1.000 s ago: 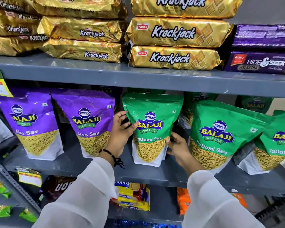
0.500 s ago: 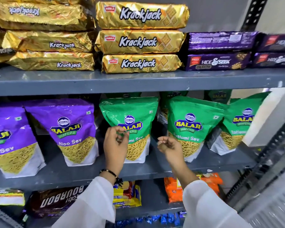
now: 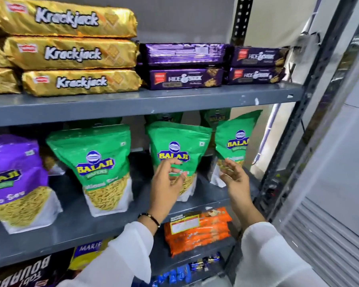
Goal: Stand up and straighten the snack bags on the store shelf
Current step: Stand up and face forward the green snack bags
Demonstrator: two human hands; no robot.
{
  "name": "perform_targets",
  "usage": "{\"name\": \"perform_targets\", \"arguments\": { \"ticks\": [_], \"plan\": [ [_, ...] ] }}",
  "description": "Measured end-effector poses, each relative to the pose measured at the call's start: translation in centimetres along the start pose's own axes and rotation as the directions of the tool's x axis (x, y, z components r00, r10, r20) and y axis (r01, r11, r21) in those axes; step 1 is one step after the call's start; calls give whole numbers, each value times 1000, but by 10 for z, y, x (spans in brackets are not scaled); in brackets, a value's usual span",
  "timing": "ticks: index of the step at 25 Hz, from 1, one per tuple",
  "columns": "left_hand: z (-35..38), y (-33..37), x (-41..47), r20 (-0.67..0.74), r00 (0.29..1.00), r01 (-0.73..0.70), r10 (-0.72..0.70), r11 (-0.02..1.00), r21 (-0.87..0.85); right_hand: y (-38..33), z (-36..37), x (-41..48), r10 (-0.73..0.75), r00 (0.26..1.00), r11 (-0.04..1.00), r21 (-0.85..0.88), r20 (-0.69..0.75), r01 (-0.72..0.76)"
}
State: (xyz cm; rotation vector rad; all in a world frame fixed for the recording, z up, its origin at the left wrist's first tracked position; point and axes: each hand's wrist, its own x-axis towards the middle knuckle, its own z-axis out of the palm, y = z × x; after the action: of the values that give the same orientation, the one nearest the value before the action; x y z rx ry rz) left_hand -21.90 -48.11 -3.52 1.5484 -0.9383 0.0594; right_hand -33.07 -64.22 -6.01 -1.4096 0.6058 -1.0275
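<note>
Three green Balaji sev bags stand on the grey middle shelf [image 3: 104, 226]: a left bag [image 3: 100, 164], a middle bag [image 3: 177, 146] and a right bag [image 3: 235, 139] that leans left. A purple Balaji bag [image 3: 13, 179] stands at the far left. My left hand [image 3: 167, 181] hovers in front of the middle green bag's lower half, fingers apart, holding nothing. My right hand [image 3: 233, 179] is raised in front of the right green bag's lower part, palm turned left, fingers spread. More green bags stand behind, mostly hidden.
Gold Krackjack packs [image 3: 77, 52] and purple Hide & Seek packs [image 3: 184, 77] lie stacked on the upper shelf. Orange biscuit packs [image 3: 197, 230] lie on the shelf below. The rack's dark upright post [image 3: 282, 162] and a white wall panel close the right side.
My view has swung right. Both hands left the left green bag and moved right, now in front of the middle and right green bags, fingers opening.
</note>
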Motion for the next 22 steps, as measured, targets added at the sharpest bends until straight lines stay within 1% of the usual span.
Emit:
{"name": "perform_targets", "arguments": {
  "ticks": [2,4,7,9,10,12,13,15,17,19,22],
  "plan": [
    [45,3,3,37,999,0,0,1000,-4,9,-31,22,15,999,1000,20,-31,-14],
    [92,3,6,64,997,48,-46,998,-38,20,-60,47,23,999,1000,11,-43,-23],
    [147,-2,13,41,975,220,-217,963,-156,38,-91,81,71,997,997,19,7,-71],
    [175,-10,23,-13,939,330,-342,915,-230,43,-106,97,111,991,993,31,75,-113],
    [183,-15,29,-19,915,384,-403,884,-268,45,-109,102,121,987,992,34,103,-125],
    [194,-20,38,21,857,487,-514,797,-357,47,-112,112,133,983,988,61,126,-141],
    [197,-22,41,45,834,522,-551,759,-388,47,-111,117,159,978,980,95,132,-173],
    [201,-23,43,45,821,529,-570,727,-438,48,-104,125,227,959,947,191,169,-258],
    [202,-23,47,25,835,498,-549,737,-456,52,-97,131,263,936,919,234,234,-316],
    [205,-27,54,51,847,494,-529,748,-444,59,-96,139,266,918,916,218,294,-335],
    [208,-37,60,88,834,532,-545,751,-392,64,-101,149,286,883,906,195,372,-376]
  ]
}}
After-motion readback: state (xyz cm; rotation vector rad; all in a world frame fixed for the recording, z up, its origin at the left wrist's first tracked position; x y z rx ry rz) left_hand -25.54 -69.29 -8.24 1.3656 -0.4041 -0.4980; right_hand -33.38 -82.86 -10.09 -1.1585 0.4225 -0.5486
